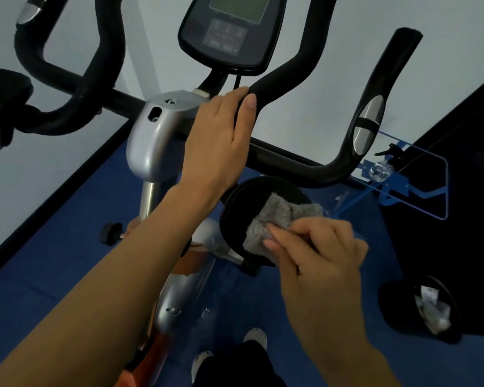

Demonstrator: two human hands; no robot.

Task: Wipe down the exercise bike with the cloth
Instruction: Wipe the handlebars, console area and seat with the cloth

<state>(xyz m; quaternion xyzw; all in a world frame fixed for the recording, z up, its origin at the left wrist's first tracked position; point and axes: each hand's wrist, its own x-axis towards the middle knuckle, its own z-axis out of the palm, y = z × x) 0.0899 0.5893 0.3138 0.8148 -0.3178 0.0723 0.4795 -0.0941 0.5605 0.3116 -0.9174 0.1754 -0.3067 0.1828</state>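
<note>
The exercise bike fills the view: black foam handlebars, a silver stem housing and a dark console at the top. My left hand grips the inner right handlebar just below the console, thumb wrapped over the foam. My right hand pinches a folded grey cloth and holds it against a round black cup-shaped part under the handlebar. The bike's lower silver and orange frame runs down beneath my left forearm.
Blue floor mat lies under the bike, with a white wall on the left. A blue frame holding a clear bottle stands at right. A black bin with crumpled waste sits at lower right. My shoes show below.
</note>
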